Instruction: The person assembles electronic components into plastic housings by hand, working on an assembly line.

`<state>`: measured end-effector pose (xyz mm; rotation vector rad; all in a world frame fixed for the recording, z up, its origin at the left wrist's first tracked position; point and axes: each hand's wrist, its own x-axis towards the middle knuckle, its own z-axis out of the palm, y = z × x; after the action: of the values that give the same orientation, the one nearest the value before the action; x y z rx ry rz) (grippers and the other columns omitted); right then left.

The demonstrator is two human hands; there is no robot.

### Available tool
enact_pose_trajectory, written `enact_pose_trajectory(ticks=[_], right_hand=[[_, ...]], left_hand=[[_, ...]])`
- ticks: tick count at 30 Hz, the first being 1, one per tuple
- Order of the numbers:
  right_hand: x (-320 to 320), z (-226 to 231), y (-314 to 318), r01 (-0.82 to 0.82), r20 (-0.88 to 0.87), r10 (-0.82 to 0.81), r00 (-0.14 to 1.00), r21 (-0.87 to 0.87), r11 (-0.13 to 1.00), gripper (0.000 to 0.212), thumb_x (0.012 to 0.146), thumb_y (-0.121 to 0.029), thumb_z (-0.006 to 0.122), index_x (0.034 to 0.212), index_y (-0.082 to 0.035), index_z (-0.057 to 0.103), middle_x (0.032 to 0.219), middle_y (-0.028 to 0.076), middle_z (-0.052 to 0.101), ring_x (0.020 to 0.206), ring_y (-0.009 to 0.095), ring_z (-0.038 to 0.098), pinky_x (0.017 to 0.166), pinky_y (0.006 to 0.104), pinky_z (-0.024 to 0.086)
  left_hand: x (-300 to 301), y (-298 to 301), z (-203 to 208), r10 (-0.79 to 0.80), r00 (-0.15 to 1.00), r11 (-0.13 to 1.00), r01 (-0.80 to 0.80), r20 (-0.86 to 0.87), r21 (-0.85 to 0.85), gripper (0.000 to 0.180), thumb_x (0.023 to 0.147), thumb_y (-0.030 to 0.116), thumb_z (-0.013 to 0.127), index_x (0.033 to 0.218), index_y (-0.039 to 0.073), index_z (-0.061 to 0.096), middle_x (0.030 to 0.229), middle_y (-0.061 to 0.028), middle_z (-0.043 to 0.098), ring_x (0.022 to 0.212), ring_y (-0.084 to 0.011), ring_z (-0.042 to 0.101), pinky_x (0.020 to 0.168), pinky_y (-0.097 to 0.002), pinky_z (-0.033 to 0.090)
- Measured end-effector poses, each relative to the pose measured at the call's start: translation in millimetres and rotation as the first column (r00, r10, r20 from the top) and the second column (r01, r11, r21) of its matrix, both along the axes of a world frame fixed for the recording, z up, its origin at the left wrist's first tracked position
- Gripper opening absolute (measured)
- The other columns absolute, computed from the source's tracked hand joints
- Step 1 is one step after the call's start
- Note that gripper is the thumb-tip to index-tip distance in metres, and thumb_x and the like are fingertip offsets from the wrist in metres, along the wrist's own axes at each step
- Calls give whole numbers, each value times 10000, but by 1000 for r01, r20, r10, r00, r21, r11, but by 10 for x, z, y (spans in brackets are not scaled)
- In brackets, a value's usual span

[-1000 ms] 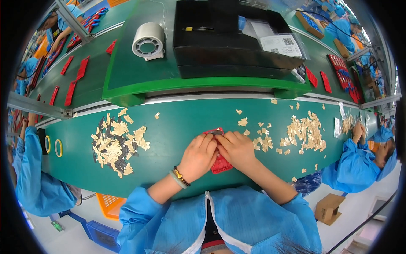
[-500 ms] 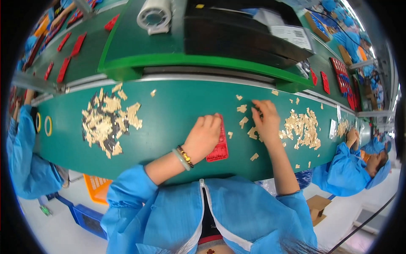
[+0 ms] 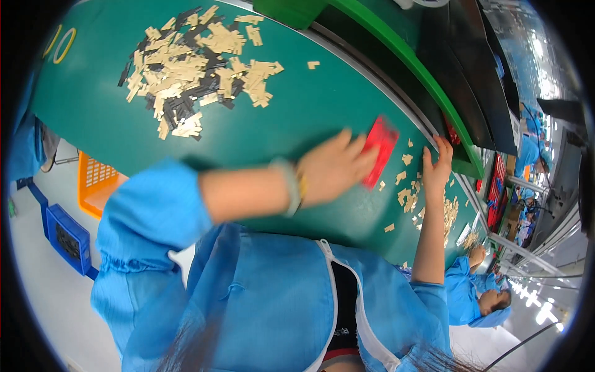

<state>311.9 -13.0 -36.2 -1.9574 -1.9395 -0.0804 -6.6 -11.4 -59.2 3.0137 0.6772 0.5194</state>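
Red part (image 3: pixel 382 147), green tabletop (image 3: pixel 291 111), white floor (image 3: pixel 62 301)

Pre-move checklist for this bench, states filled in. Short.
1. Left hand at the red moulded plastic piece: ok, fingers at its edge.
2. Left grip secure: cannot tell, motion blur.
3. Right hand free: ok, thumb and fingers apart, nothing visible held.
4. Red piece's surface detail checked: cannot tell, blurred.
5. Left-side pile of small flat pieces sorted by colour: not ok, beige and black mixed.
6. Right-side beige pieces gathered: not ok, scattered.
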Motion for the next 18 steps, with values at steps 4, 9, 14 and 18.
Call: enact_pose_trajectory(ticks=[4, 9, 14, 18], right_hand=[[201, -206, 355, 4, 68, -7, 998, 55, 998, 384, 861, -172, 626, 1220, -45, 577, 1275, 187, 530, 1211, 352, 497, 1008, 408, 404], [969, -372, 774, 263, 422, -252, 871, 32, 964, 464, 865, -333, 583, 1233, -51, 578, 1246, 229, 562, 1148, 411, 524, 1000, 464, 397], [-64, -204, 813, 165, 421, -159, 893, 22, 986, 418, 876, -336, 562, 1205, -82, 612, 1156, 193, 608, 1087, 380, 560, 947, 474, 436], [-740, 8, 472, -48, 93, 47, 995, 8, 999, 356, 851, -219, 635, 1174, -69, 632, 1159, 158, 596, 1058, 338, 576, 912, 429, 465]], left_hand=[[113, 1230, -43, 424, 897, 898, -434, 121, 71, 484, 874, 124, 468, 1358, 110, 466, 1395, -130, 460, 1295, -293, 427, 1027, -468, 354], [-300, 1021, 397, 371, 913, 928, -361, 170, -90, 584, 816, 136, 620, 1368, 80, 437, 1384, -137, 458, 1311, -296, 403, 1056, -432, 341], [-1035, 633, 223, 589, 807, 808, -590, -51, -4, 625, 772, 180, 695, 1341, 65, 465, 1369, -140, 472, 1286, -298, 431, 1055, -420, 350], [-1182, 618, 46, 545, 838, 837, -541, 36, -81, 454, 782, 120, 681, 1209, 45, 550, 1233, -124, 530, 1160, -294, 496, 968, -378, 406]])
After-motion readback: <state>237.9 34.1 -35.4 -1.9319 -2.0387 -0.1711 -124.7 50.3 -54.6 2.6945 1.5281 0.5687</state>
